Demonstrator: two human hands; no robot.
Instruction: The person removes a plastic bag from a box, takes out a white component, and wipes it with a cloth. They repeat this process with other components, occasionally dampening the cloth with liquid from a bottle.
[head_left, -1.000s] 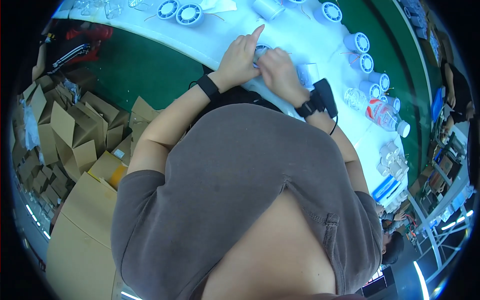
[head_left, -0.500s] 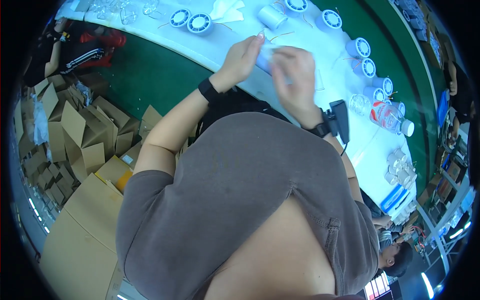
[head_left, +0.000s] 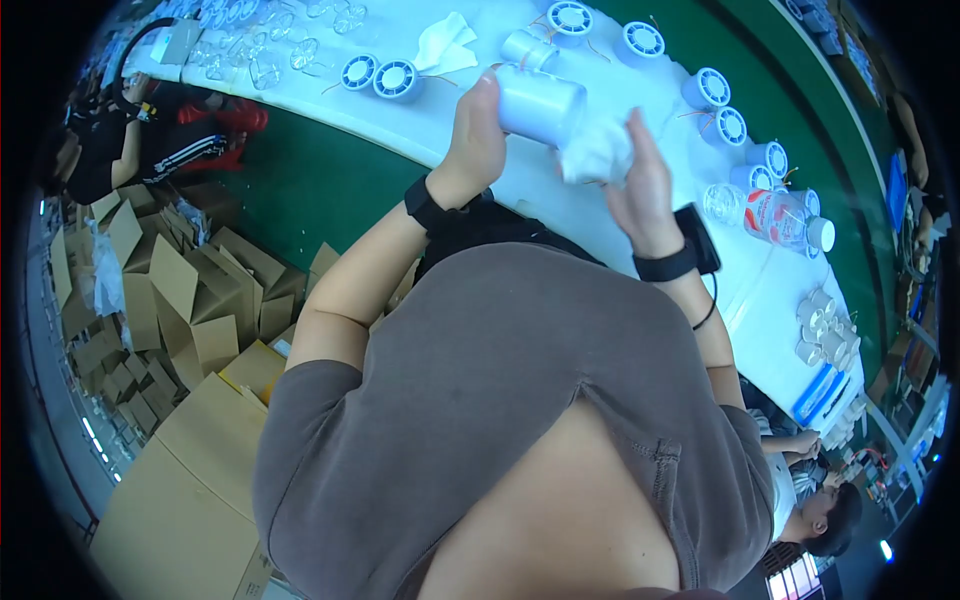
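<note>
My left hand (head_left: pixel 474 140) grips a smooth white cylinder (head_left: pixel 540 103) above the table's near edge, its fingers mostly hidden behind it. At the cylinder's right end is a crumpled white cloth or tissue (head_left: pixel 596 148), smeared by motion. My right hand (head_left: pixel 645 200) holds this wipe between thumb and fingers. Just beyond the held cylinder, another white cylinder (head_left: pixel 528 48) lies on its side. Similar round units with slotted grille tops and thin wires, such as one grille-topped unit (head_left: pixel 397 80), stand nearby. A second loose white wipe (head_left: pixel 447 45) rests to their right.
The white-covered table (head_left: pixel 745 310) curves to the right, carrying several grille-topped units, a clear bottle (head_left: pixel 780 225) and small white cups (head_left: pixel 825 330). Clear glass-like pieces (head_left: pixel 265 70) lie far left. Cardboard boxes (head_left: pixel 190 290) crowd the left floor. Other people sit left and right.
My hands have moved apart, and the white cylinder has come into fuller view in my left hand. My right hand has shifted right and down with the wipe.
</note>
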